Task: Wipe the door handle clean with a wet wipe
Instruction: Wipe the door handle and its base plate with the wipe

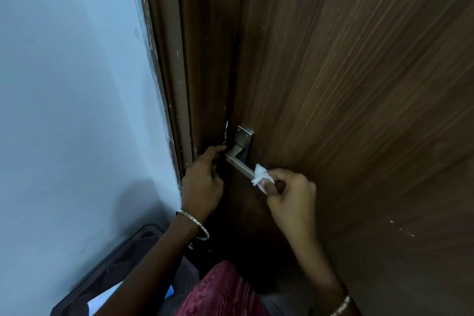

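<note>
A metal lever door handle (238,163) on a rectangular back plate (245,136) sits on the dark wooden door (346,84). My right hand (291,200) pinches a crumpled white wet wipe (260,174) around the lever's free end. My left hand (202,179) rests at the door's edge beside the handle's pivot, fingers curled against the edge, with a bangle on its wrist. The lever's tip is hidden under the wipe and my fingers.
A pale blue wall (77,84) fills the left side, meeting the brown door frame (179,84). A dark rack or basket (115,264) with white paper stands low on the left. Red patterned cloth (220,292) of my clothing shows at the bottom.
</note>
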Demonstrator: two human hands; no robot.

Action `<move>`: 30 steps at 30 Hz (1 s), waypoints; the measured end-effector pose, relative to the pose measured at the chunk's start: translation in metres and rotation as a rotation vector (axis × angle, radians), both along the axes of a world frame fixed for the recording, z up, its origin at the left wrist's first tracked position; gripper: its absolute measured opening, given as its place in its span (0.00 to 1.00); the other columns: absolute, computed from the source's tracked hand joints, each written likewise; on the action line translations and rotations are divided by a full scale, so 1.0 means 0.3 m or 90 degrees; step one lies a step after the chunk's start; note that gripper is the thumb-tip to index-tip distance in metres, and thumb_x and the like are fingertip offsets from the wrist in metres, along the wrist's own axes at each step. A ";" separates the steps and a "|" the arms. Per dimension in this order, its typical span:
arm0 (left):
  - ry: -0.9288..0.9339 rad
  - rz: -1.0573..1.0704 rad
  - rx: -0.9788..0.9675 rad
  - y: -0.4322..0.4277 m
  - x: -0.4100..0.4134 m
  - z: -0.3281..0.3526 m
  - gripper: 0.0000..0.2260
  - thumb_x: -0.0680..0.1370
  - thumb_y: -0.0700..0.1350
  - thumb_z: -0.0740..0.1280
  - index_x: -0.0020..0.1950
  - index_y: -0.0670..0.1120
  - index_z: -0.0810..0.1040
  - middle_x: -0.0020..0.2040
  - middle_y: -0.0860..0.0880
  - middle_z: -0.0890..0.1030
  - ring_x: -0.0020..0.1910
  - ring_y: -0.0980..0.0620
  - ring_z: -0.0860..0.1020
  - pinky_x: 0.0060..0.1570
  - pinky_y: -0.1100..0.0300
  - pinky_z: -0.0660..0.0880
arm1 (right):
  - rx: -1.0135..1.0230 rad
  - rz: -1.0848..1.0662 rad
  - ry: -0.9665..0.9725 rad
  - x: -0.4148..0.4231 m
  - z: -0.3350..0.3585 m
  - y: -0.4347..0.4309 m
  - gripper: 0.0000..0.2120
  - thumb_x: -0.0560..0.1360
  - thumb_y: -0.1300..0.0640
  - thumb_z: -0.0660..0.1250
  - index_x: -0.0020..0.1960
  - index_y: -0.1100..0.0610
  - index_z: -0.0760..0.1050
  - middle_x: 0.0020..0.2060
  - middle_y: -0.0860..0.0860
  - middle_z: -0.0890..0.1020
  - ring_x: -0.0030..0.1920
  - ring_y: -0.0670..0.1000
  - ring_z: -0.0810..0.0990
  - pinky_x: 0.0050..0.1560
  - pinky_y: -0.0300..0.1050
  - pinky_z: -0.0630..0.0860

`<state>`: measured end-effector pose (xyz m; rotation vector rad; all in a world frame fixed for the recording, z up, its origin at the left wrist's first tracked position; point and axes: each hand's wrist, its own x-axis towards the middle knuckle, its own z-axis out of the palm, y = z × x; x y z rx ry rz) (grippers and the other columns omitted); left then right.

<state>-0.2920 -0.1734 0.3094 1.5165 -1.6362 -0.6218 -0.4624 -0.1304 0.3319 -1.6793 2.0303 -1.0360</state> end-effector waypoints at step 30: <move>-0.165 0.015 -0.036 0.012 -0.007 0.026 0.28 0.69 0.32 0.62 0.63 0.57 0.77 0.62 0.53 0.80 0.55 0.46 0.80 0.45 0.54 0.79 | 0.279 0.028 -1.278 0.029 -0.173 -0.084 0.16 0.66 0.75 0.72 0.54 0.72 0.82 0.58 0.67 0.82 0.52 0.59 0.86 0.48 0.44 0.85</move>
